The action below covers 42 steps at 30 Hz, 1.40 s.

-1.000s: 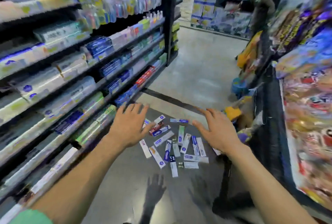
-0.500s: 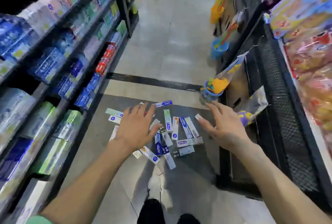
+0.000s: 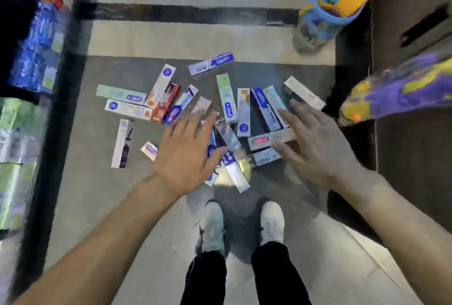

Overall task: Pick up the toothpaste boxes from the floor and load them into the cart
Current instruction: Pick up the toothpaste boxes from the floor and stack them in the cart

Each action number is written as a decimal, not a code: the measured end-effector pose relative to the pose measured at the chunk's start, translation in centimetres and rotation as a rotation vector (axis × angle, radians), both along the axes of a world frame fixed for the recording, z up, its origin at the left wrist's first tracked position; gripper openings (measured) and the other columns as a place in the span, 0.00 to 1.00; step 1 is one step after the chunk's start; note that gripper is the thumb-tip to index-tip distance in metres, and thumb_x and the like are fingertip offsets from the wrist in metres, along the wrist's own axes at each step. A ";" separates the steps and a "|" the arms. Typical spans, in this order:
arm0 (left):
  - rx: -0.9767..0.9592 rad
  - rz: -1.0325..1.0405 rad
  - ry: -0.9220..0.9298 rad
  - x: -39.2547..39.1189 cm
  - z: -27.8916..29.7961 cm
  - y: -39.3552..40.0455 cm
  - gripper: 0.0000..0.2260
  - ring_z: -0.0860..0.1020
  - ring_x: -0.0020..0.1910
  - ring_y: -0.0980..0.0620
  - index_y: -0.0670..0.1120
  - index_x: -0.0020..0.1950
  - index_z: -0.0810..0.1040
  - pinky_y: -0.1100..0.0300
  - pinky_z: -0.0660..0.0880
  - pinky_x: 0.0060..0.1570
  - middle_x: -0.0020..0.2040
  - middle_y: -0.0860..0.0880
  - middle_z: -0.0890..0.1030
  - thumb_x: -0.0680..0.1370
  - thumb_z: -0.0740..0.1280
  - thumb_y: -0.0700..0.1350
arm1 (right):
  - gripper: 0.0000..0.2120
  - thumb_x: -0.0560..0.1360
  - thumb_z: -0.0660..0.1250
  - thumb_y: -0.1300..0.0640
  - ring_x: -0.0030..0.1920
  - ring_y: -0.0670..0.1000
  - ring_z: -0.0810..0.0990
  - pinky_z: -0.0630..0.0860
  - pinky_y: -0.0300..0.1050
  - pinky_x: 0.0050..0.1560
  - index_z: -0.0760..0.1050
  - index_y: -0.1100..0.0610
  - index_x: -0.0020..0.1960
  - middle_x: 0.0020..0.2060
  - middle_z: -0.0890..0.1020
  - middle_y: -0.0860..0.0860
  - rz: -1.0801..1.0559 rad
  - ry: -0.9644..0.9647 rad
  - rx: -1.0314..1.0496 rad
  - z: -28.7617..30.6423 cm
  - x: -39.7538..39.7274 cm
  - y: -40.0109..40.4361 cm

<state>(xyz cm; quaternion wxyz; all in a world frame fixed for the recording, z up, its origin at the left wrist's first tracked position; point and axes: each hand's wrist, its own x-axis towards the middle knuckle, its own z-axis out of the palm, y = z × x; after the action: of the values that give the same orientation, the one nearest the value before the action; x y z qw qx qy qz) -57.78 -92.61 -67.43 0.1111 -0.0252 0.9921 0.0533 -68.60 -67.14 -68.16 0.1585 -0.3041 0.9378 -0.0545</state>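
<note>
1. Now both hands are hanging over the boxes [image 3: 227,99] lying on the floor [image 3: 80,194], just ahead of the shoes [image 3: 272,221].
2. Left hand [image 3: 188,155] is spreading its fingers wide and holding nothing.
3. Right hand [image 3: 315,148] is spreading its fingers too, also holding nothing.
4. Most boxes are pointing away from the person, so I think grabbing across the short side is working best.
5. Right hand is looking nearest to the sideways box [image 3: 269,139] by its fingers.
6. No cart is showing.
</note>
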 end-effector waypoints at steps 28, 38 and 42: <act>0.054 -0.082 0.005 2.5 -42.9 -1.1 0.34 0.71 0.71 0.43 0.45 0.78 0.65 0.45 0.68 0.70 0.73 0.44 0.72 0.81 0.48 0.67 | 0.27 0.63 0.70 0.42 0.51 0.59 0.77 0.77 0.55 0.52 0.76 0.53 0.59 0.52 0.79 0.54 0.225 0.065 0.092 -43.1 2.3 1.8; 0.516 0.417 0.219 7.3 -42.7 5.2 0.16 0.72 0.53 0.51 0.46 0.58 0.74 0.55 0.71 0.50 0.53 0.49 0.76 0.79 0.66 0.57 | 0.25 0.69 0.75 0.41 0.49 0.57 0.81 0.77 0.55 0.49 0.64 0.49 0.55 0.48 0.78 0.48 -0.230 -0.236 -0.134 -41.3 4.6 2.1; 0.832 0.785 0.077 8.8 -44.4 8.0 0.16 0.79 0.49 0.53 0.58 0.50 0.68 0.50 0.80 0.48 0.50 0.52 0.79 0.74 0.65 0.67 | 0.29 0.67 0.78 0.40 0.42 0.48 0.78 0.72 0.47 0.44 0.65 0.53 0.55 0.41 0.76 0.45 -0.434 -0.307 -0.396 -41.3 5.2 1.0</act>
<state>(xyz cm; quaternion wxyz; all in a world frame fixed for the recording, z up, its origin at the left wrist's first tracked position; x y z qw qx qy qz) -48.98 -84.61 -111.85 0.0475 -0.3440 0.8070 0.4776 -63.40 -66.13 -109.41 0.2206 -0.1103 0.9170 -0.3136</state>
